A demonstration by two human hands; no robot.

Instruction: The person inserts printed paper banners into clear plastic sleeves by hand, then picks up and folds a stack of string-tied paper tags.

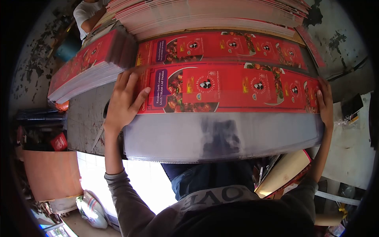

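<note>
A long red printed sheet with panda logos lies across a stack of clear plastic sleeves on the table. My left hand rests at the sheet's left end, thumb on its edge and fingers apart. At the right end, my right hand lies along the edge of the sheet and sleeves, its fingers stretched out. Just beyond is another red printed sheet, parallel to the first. No object is gripped in either hand.
A pile of sleeved red prints stands at the left. Tall stacks of sheets rise at the back. Scissors lie on the dark tabletop at left. Another person's arm shows at the upper left.
</note>
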